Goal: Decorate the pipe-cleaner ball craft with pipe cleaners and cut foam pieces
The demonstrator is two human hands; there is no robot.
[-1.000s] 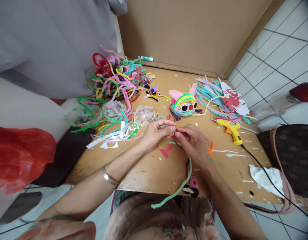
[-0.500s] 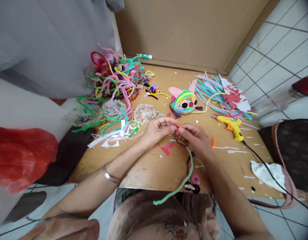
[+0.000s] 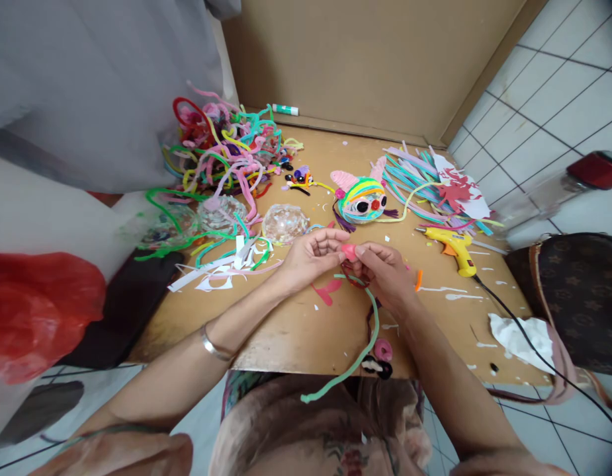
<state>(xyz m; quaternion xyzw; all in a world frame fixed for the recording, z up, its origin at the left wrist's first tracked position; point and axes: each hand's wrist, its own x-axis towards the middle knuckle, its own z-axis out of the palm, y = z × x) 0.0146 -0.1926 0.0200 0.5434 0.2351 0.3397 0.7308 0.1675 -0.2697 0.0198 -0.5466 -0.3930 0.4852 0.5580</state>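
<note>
Left hand [image 3: 310, 261] and right hand [image 3: 388, 271] are pinching one rounded pink piece [image 3: 349, 252], fingertips narrow. One fuzzy green stem [image 3: 376, 324] is curving below fingers; one striped, two-eared ball [image 3: 364, 199] is sitting beyond; one yellow glue gun [image 3: 457, 249] is lying right.

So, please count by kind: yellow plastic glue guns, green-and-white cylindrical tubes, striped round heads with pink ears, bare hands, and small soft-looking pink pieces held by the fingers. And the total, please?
Glue gun: 1
Tube: 1
Striped head: 1
Hands, left hand and right hand: 2
Held pink piece: 1
Total: 6
</note>
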